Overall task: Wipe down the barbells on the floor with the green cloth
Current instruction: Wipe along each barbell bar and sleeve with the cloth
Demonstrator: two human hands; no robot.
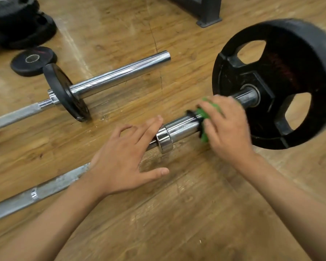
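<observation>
Right hand curls round the green cloth, clamping it on the near barbell beside the big plate (blurred, likely mid-rub), while the left hand lies open, fingers spread, holding nothing, at the collar, seemingly steadying it against rolling.
</observation>
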